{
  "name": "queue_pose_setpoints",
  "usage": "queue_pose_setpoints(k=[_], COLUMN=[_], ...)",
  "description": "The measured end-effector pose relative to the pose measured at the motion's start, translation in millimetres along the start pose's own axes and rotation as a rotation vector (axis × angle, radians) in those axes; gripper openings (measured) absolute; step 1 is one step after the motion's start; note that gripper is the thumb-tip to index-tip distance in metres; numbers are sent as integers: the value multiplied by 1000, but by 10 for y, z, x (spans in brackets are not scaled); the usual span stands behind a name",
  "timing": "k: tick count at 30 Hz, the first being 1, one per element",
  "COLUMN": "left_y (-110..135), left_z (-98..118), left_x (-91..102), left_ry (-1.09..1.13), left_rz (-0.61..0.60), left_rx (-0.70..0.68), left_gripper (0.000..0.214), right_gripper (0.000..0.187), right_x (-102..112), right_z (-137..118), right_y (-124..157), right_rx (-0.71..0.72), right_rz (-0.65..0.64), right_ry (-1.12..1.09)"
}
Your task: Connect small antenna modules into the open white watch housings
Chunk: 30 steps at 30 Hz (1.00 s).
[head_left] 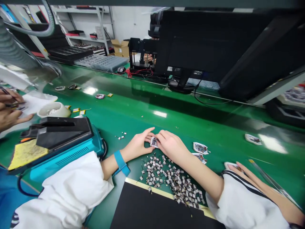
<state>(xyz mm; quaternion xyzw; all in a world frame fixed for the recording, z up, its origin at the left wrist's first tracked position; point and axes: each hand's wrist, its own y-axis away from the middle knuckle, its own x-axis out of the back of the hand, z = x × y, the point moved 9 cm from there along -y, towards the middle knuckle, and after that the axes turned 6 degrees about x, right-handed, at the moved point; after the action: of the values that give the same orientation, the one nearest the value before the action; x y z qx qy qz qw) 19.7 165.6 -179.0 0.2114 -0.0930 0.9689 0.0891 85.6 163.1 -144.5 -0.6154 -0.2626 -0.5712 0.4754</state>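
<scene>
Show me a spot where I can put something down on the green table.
The widest bare green strip of bench runs above your left hand and right hand, below the black monitor. It's crowded under your hands, where the pile of tiny metal parts lies, so avoid that.

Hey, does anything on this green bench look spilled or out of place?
Yes, a loose heap of tiny metal-tabbed parts lies scattered on the green bench, running onto the yellow edge of the black pad. It looks spilled, with no tray holding it. A few strays sit apart beyond the left hand.
</scene>
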Motion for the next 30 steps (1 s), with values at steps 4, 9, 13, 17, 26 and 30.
queue_pose_setpoints(k=[4,9,13,17,26,30], left_y=[19,16,18,25,10,9], left_z=[24,18,16,20,-45,-79], left_x=[26,28,7,-2,66,104], left_ry=[122,210,242,260,317,360], left_rz=[11,0,-17,-1,106,133], left_rx=[21,55,79,70,73,113], left_gripper=[63,64,66,65,56,56], right_gripper=[18,21,16,13,18,13], right_x=[98,143,145,178,170,195], right_z=[-8,47,78,94,137,133], right_y=[6,11,3,47,38,-35], right_rx=[43,37,-1,-31,33,33], right_rz=[57,132,201,294,277,292], right_ry=[-17,-130,-258,-342,-263,-320])
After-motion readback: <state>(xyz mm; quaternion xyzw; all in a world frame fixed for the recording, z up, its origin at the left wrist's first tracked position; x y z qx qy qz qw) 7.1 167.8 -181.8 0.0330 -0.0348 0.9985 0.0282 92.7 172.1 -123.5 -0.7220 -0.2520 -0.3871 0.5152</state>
